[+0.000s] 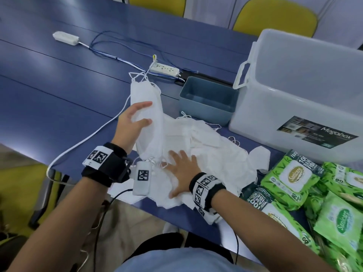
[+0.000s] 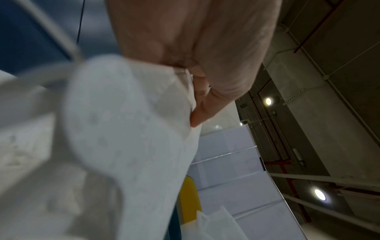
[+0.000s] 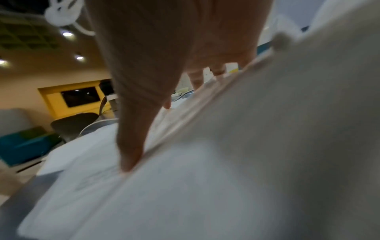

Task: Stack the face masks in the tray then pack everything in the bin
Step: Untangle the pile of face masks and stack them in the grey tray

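Face masks (image 1: 206, 150): white, loose heap on near edge of blue table (image 1: 59, 91), ear loops tangled, just in front of tray and bin. Gathered bunch (image 1: 146, 107): several masks aligned edge to edge, lifted on end at left of heap, loops trailing from far end.

Left hand (image 1: 131, 124): curled around gathered bunch, thumb and fingers wrapped onto its side; left wrist view shows fingers (image 2: 202, 104) pressed against fabric.

Right hand (image 1: 182, 173): flat on heap, fingers straight and slightly spread, pressing down, holding nothing; thumb (image 3: 131, 149) flat on cloth in right wrist view.

Tray (image 1: 225, 114): blue-grey, rectangular, nothing visible inside, just beyond heap.

Bin (image 1: 275, 107): clear, lidless, right of tray, touching or nearly so.

Wipe packs (image 1: 290, 177): green, piled at right, unpacked.

Step in hand, by judgement: early stage, collecting masks into one neat stack; none in tray yet.

Next move likely calls for: freeing snagged loops from heap, squaring bunch, carrying it forward and right, lowering flat into tray without spilling.
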Motion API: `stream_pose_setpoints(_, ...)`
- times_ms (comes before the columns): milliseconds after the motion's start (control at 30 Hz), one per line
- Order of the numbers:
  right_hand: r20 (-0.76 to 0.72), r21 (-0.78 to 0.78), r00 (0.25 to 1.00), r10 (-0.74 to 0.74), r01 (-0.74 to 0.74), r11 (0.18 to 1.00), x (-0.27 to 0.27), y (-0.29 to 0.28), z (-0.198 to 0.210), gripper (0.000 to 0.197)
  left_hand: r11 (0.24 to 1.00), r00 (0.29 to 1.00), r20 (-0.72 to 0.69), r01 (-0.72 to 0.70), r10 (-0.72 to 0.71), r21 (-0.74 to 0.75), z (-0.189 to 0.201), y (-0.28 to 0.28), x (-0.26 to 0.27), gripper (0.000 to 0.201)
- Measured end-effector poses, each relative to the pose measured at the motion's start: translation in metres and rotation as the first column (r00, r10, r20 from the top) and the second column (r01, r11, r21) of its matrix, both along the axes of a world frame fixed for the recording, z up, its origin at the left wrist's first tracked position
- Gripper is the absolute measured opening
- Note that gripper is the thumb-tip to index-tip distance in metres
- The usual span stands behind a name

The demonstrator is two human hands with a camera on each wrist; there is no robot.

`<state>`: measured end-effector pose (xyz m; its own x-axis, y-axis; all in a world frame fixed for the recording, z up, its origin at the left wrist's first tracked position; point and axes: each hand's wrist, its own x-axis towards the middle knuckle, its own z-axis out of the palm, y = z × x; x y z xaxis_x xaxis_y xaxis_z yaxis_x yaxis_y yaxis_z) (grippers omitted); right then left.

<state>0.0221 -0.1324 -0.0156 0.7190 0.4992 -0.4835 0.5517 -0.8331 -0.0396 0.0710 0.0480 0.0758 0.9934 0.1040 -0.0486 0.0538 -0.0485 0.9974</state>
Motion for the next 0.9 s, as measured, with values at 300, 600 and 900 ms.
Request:
stream_pose_setpoints(300,-0.052,0.321,0.948,-0.314,0.313,0.894,0.012,-0.062,0.002,0.023,0.999,0.999,-0.019,-0.030,0.029,-0.016,-0.014,0.015,-0.004,0.047)
stream_pose_setpoints(600,0.053,0.449,0.696,-0.716,0.624,0.639,0.028,-0.140,0.013,0.022,1.000,0.999,-0.046,0.000,0.000,-0.001,-0.022,0.025,-0.006,0.045)
stream_pose_setpoints(900,0.199,0.393,0.858,-0.474,0.373,0.840,0.018,-0.092,0.028,0.038,0.998,0.998,-0.044,0.050,-0.052,-0.028,-0.017,0.020,-0.001,0.047)
